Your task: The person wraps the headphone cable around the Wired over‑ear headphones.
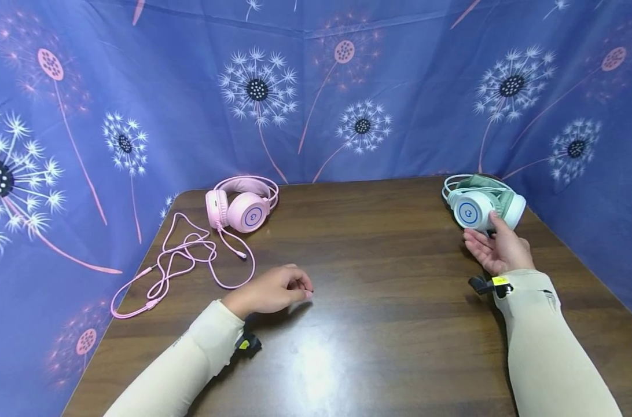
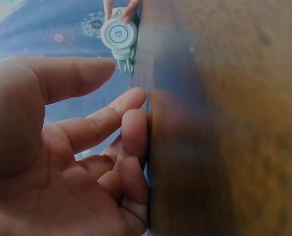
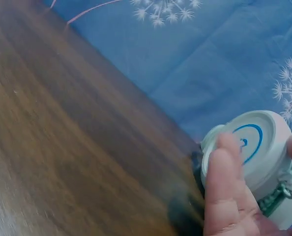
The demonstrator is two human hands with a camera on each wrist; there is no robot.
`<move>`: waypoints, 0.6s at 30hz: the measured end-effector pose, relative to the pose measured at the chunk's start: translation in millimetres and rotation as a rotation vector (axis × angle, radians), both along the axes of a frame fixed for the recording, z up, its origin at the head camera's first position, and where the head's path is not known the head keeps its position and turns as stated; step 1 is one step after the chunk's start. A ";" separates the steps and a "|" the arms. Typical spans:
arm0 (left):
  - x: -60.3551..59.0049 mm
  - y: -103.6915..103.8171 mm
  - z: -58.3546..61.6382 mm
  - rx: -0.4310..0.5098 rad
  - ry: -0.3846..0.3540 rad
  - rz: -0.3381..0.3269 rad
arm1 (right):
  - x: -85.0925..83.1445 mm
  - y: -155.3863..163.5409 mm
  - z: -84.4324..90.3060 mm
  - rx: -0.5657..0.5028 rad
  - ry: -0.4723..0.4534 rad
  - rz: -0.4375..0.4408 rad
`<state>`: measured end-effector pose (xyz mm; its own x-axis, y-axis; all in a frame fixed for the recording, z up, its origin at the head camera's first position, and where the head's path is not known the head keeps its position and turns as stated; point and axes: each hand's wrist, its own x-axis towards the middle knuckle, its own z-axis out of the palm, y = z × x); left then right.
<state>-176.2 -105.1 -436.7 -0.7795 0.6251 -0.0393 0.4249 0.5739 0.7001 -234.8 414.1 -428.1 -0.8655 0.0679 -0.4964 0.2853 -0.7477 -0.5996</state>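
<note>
Mint headset (image 1: 495,200); blue ringed logo (image 1: 469,213); right grip (image 1: 500,249) at earcup (image 1: 481,204)

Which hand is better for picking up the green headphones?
Probably the right hand: it is up close to the green headphones. The left hand is farther away, nearer the pink headphones.

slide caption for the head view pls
Right hand at a mint headset, left hand near a pink headset, above a wooden table.
</note>
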 end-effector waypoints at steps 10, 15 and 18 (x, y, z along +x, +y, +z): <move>-26.8 -33.4 44.7 0.102 0.018 0.114 | 13.3 -2.0 -14.6 -0.356 0.347 -0.193; -73.0 -69.9 90.7 0.099 0.375 0.466 | 10.3 -8.0 -15.5 -0.312 0.415 -0.155; -108.3 -95.1 102.1 -0.055 0.467 0.635 | 8.4 -9.8 -14.1 -0.246 0.424 -0.146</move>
